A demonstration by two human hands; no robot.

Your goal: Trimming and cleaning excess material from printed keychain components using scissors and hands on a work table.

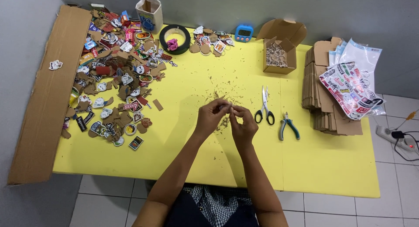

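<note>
Something small sits pinched between the fingertips of both hands, above the middle of the yellow table (331, 166); it is too small to identify. Left hand (210, 116) and right hand (242, 124) are brought together, fingers curled nearly closed, tips meeting over a scatter of brown scraps (224, 122).

On the table lie 1 pair of scissors (264, 107) and 1 pair of green-handled pliers (288, 125), side by side just right of the hands. Further back stand 1 open cardboard box of small metal rings (277, 56), 1 black tape roll (174, 38), 1 blue timer (244, 33) and 1 white cup (149, 13). A pile of sticker cutouts (115, 78), too many to count, covers the left end. At the right edge, 1 stack of cardboard (325, 100) carries several sticker sheets (351, 85). 1 long cardboard sheet (48, 96) flanks the left side.
</note>
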